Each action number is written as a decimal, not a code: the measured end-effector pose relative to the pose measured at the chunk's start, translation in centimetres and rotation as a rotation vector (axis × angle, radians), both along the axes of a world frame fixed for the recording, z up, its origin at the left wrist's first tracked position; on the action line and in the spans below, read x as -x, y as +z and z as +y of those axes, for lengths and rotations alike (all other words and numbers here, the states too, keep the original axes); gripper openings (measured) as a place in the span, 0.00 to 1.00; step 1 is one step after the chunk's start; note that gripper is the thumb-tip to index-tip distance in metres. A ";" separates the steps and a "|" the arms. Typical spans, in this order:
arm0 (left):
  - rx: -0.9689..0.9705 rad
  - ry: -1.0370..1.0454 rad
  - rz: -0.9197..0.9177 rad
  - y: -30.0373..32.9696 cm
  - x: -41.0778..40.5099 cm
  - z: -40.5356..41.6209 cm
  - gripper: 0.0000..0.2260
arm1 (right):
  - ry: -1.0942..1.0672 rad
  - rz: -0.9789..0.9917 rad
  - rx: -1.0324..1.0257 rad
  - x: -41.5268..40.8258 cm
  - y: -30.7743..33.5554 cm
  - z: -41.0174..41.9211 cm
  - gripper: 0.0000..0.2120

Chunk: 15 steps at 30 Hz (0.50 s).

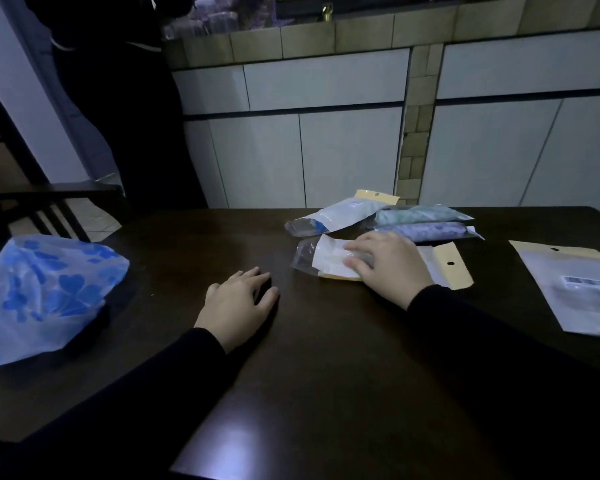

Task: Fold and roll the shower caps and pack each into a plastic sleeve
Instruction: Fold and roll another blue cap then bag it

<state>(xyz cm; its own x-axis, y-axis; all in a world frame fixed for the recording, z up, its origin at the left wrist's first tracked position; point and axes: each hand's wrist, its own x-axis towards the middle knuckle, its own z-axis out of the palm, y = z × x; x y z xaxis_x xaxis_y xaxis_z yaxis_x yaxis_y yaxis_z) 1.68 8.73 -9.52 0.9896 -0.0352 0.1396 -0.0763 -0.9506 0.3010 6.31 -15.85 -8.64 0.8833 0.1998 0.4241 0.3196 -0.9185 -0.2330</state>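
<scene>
A packed sleeve point(329, 259) lies flat on the dark table point(326, 358), right of centre, its clear end with a rolled cap inside pointing left and its yellow hang tab point(452, 266) pointing right. The right hand point(388, 268) rests on top of it, palm down, fingers fairly straight and spread over the white middle part, pressing rather than grasping; the light is dim, so whether the fingertips curl round the near edge is hard to tell. The left hand point(238, 304) lies flat on the bare table just left of the sleeve, apart from it, its grip released and holding nothing. Beyond the right hand three more filled sleeves lie close together: a white one with a blue roll point(340, 214), a green one point(420, 213) and a purple one point(426, 232), the purple just beside the right hand's knuckles. An empty flat sleeve point(582, 289) lies well apart at the right edge. Far to the left, an unfolded blue-patterned shower cap point(39, 296) sits in a loose heap near the table's left edge, well away from both hands.
</scene>
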 end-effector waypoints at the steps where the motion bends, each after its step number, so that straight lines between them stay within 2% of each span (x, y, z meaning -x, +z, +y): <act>1: -0.005 -0.004 0.000 0.0 -0.1 0.1 0.22 | -0.021 -0.010 -0.002 -0.3 0.0 0.5 0.16; 10: -0.007 -0.031 -0.020 -0.1 0.0 0.3 0.21 | -0.144 0.020 0.083 -2.6 0.3 5.8 0.17; 12: -0.016 -0.039 -0.022 -0.1 0.0 0.2 0.21 | -0.138 -0.031 0.123 -2.4 0.5 6.4 0.17; 15: 0.002 -0.062 -0.030 0.3 0.3 0.4 0.20 | -0.068 -0.187 0.064 -1.5 1.5 7.4 0.17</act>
